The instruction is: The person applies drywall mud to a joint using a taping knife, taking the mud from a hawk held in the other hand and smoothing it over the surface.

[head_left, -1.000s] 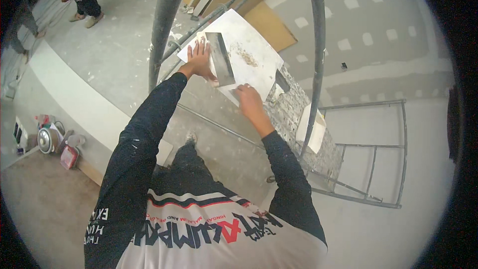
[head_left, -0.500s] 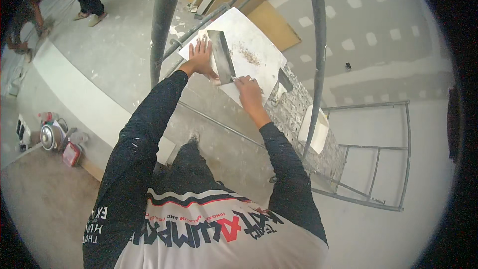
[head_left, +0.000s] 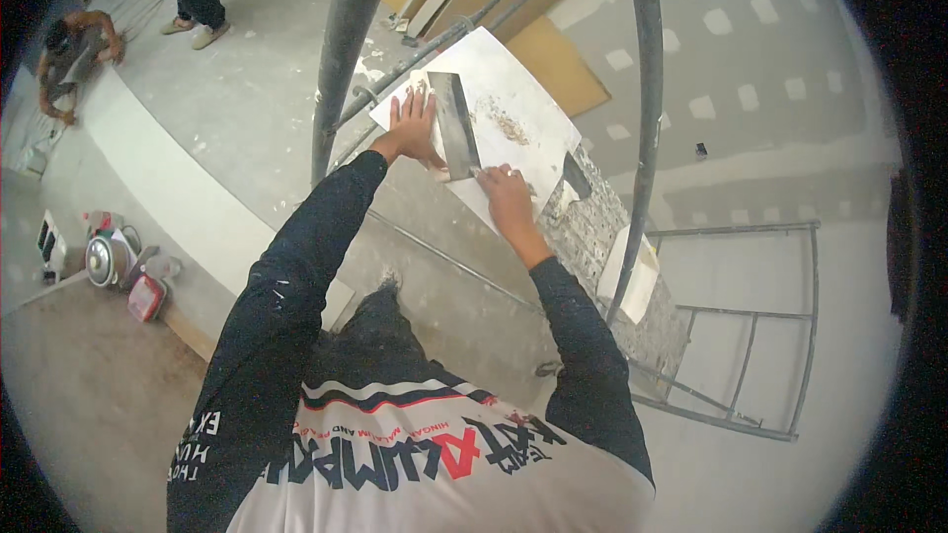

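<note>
A wide putty knife (head_left: 455,123), with a long grey metal blade and a cream back edge, lies over a white board (head_left: 528,99). My left hand (head_left: 409,132) grips its cream edge from the left, fingers spread along it and thumb near the close end. At the blade's near right corner my right hand (head_left: 510,201) is closed, its fingertips pinching the corner; they partly hide what lies under them. Brownish-white crumbs (head_left: 508,124) are scattered on the board to the right of the blade. Another dark blade (head_left: 575,178) rests by the board's right corner.
Scaffold posts (head_left: 647,118) rise on both sides of the board. A speckled plank (head_left: 592,227) carries a cream block-like object (head_left: 629,274). At left lie a long white panel (head_left: 163,158), a round metal pot (head_left: 107,262) and a red-lidded container (head_left: 146,298). Two people are at the far left.
The view has shifted slightly, so the scene sits lower and further right. Both hands keep their hold on the putty knife. A crouching person at far left now shows more fully.
</note>
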### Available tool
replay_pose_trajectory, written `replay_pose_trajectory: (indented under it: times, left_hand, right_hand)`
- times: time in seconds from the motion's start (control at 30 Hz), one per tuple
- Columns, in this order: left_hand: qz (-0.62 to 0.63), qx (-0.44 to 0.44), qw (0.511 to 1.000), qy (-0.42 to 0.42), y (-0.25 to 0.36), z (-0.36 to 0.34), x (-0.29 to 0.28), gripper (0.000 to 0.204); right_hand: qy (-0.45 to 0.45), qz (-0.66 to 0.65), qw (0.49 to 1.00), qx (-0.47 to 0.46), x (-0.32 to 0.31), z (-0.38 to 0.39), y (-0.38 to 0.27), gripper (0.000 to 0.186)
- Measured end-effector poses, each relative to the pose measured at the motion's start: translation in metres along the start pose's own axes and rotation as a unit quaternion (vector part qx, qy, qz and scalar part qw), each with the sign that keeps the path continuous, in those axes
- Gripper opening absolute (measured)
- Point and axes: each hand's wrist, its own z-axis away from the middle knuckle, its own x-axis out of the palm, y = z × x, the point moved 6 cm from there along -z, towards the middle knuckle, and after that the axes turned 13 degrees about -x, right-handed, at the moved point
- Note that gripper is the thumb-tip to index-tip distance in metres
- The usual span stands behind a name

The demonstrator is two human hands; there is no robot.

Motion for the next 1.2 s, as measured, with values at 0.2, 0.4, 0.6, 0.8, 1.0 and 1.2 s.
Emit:
replay_pose_trajectory:
  times: [0.2,0.4,0.6,0.8,1.0,1.2]
  left_hand:
    - [-0.014,0.001,1.0,0.006,0.005,0.004,-0.002,0.168]
    - [0.0,0.009,1.0,0.014,0.002,0.002,-0.003,0.166]
    - [-0.022,0.005,1.0,0.011,0.004,-0.002,-0.002,0.166]
    - [-0.033,0.013,0.999,0.018,0.009,0.004,-0.007,0.167]
    - [0.101,-0.005,0.99,0.093,-0.02,0.02,-0.008,0.15]
    - [0.155,-0.179,0.93,0.279,-0.008,-0.003,0.018,0.095]
  right_hand:
    - [0.024,0.018,1.0,0.0,0.007,-0.003,0.001,0.033]
    - [0.064,0.018,0.998,0.017,-0.001,-0.009,-0.014,0.035]
    - [0.116,0.04,0.992,0.039,0.018,-0.065,0.028,0.014]
    - [0.108,0.094,0.987,0.076,0.009,-0.109,0.055,0.012]
    - [0.234,-0.064,0.957,0.157,-0.02,-0.029,0.034,0.015]
    - [0.069,-0.147,0.969,0.184,-0.019,0.064,0.053,0.019]
